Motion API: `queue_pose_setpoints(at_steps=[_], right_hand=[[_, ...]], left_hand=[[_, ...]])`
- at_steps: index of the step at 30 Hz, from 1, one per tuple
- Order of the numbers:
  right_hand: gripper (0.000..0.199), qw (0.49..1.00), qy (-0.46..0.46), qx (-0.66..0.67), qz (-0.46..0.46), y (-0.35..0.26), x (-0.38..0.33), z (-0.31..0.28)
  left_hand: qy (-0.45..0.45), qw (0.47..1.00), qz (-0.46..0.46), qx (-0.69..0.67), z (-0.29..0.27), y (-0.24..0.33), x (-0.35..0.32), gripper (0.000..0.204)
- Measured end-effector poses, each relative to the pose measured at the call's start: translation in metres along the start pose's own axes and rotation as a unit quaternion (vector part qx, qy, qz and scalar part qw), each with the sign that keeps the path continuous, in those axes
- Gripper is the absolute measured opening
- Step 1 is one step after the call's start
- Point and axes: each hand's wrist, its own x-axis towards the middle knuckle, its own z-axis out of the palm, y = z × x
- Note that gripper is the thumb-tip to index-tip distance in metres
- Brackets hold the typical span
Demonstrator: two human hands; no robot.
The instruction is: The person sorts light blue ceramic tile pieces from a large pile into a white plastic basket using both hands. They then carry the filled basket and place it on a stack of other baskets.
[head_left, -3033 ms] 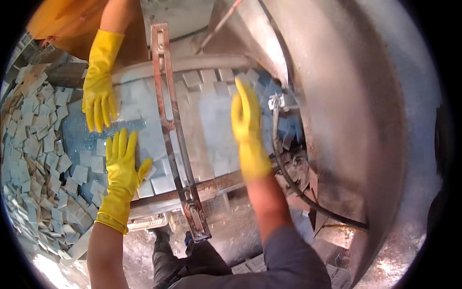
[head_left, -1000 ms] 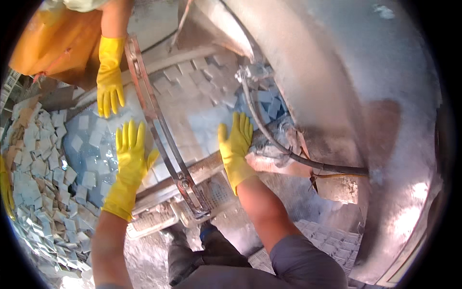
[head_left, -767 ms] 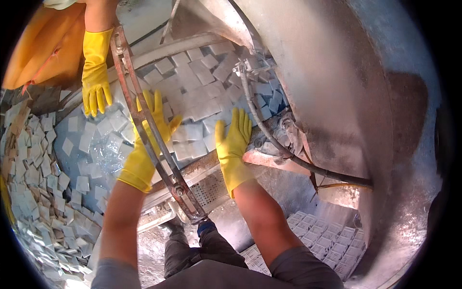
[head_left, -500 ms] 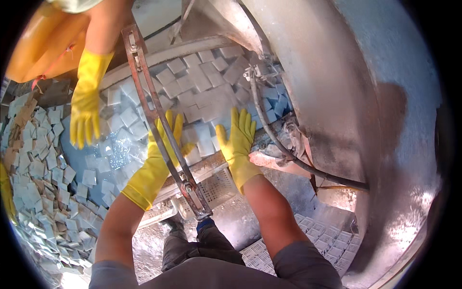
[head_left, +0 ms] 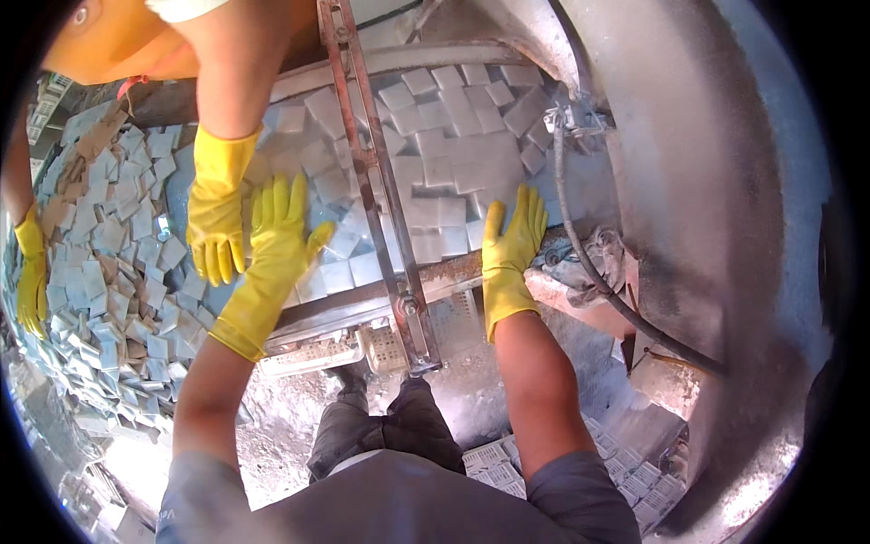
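Note:
Both my hands wear yellow rubber gloves. My left hand [head_left: 279, 227] lies palm down with stretched fingers at the left part of a layer of pale square tiles [head_left: 462, 172], left of a rusty slotted metal bar [head_left: 388, 218]. Right of that bar, my right hand [head_left: 512, 249] is spread over the near edge [head_left: 444, 274] of the tile-covered surface, fingertips by the wet bare strip. No object shows in either hand; what lies under the palms is hidden. Close beside my left hand hangs a co-worker's gloved hand [head_left: 216, 218].
At the left a big heap of loose tiles [head_left: 113, 272] is piled, with the co-worker's other glove [head_left: 32, 276] at its rim. A black hose [head_left: 580, 258] curves down at the right beside a large grey metal wall [head_left: 698, 181]. White plastic crates [head_left: 494, 467] stand low at the right.
The view has shifted, so the scene sits farther right. My left hand has moved left out from under the slotted bar. The co-worker's near hand is now closer to it.

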Motion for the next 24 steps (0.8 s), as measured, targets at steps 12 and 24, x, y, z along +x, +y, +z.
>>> queue_pose_setpoints(at_steps=[12,24], right_hand=[[0.067,1.0,-0.003,0.016,-0.011,0.004,0.0,0.005],[0.068,0.999,-0.01,0.042,-0.002,-0.003,-0.003,-0.001]], left_hand=[[-0.029,0.998,-0.009,-0.049,0.014,0.11,-0.022,0.092],[0.043,0.998,-0.033,0.043,-0.02,-0.01,-0.046,0.087]])
